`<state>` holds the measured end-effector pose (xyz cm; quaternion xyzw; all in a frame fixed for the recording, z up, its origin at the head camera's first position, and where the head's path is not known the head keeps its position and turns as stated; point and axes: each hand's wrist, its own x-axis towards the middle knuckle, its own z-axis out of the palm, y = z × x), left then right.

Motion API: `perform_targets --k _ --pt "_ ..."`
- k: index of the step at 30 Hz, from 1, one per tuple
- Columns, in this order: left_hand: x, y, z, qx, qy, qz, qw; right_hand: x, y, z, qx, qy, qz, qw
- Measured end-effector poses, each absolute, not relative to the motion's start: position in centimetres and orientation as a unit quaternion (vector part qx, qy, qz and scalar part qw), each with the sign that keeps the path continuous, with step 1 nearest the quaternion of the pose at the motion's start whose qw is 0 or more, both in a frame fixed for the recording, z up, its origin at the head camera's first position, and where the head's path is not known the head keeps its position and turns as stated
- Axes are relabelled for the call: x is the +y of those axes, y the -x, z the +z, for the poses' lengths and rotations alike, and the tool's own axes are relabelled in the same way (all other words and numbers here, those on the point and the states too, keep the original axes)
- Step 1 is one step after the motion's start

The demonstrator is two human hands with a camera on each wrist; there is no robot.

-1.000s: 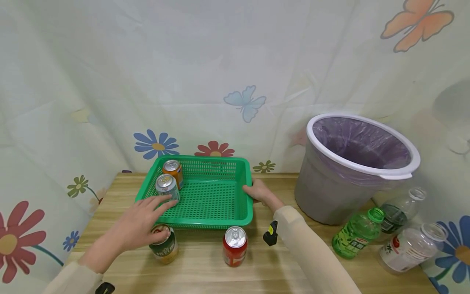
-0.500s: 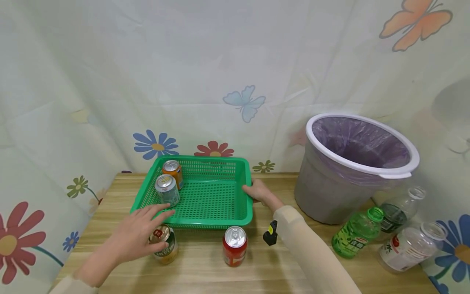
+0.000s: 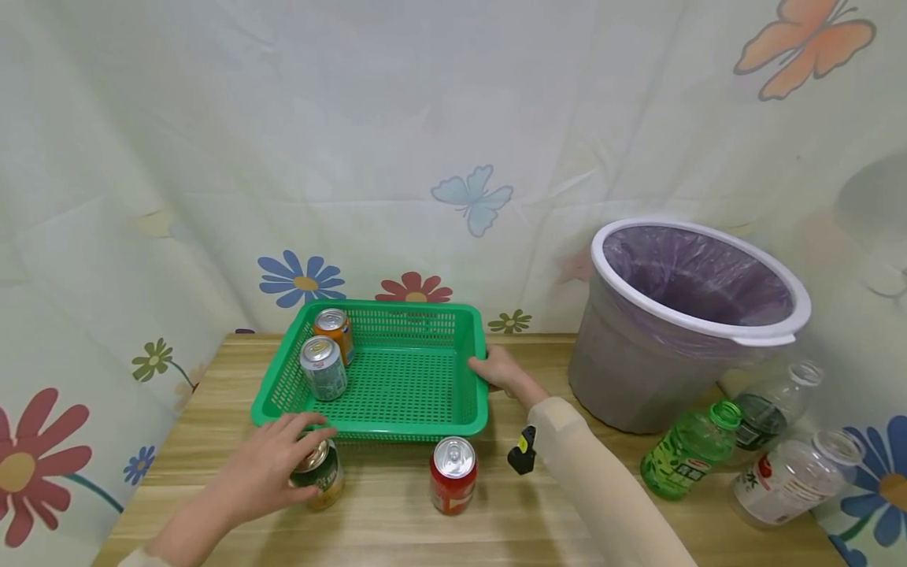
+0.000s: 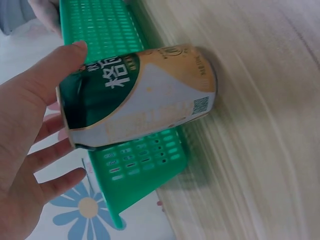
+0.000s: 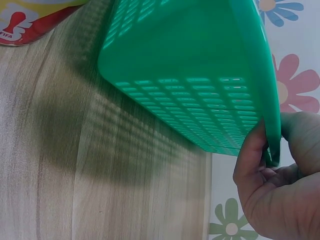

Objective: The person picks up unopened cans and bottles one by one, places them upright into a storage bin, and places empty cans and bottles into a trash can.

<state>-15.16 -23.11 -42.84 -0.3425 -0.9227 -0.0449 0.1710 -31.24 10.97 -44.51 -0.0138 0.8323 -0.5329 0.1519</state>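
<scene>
Over the wooden table [image 3: 397, 535] I watch my left hand [image 3: 258, 465], fingers spread at a can [image 4: 145, 95]; my right hand [image 3: 501, 368] grips a basket [image 3: 397, 430].

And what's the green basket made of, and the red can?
The green basket looks like smooth, slightly shiny plastic: it has neat slots and a rounded rim. The red can is probably painted metal, maybe aluminium: its bare lid shines silver around a pull tab.

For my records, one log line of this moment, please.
left hand: spread around green can; right hand: grips basket; inside basket: orange can, silver can; red can: on table
</scene>
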Motion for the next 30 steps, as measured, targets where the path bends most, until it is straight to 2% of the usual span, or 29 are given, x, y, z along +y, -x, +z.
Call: perform_targets --k 11,30 --pt "-22.95 15.14 -43.89 -0.920 0.351 -0.065 0.163 11.10 31.25 -44.51 0.830 0.016 -0.535 0.158" --pt "-22.65 14.91 -43.18 -0.929 0.344 -0.055 0.129 11.00 31.26 -44.51 0.831 0.015 -0.533 0.158"
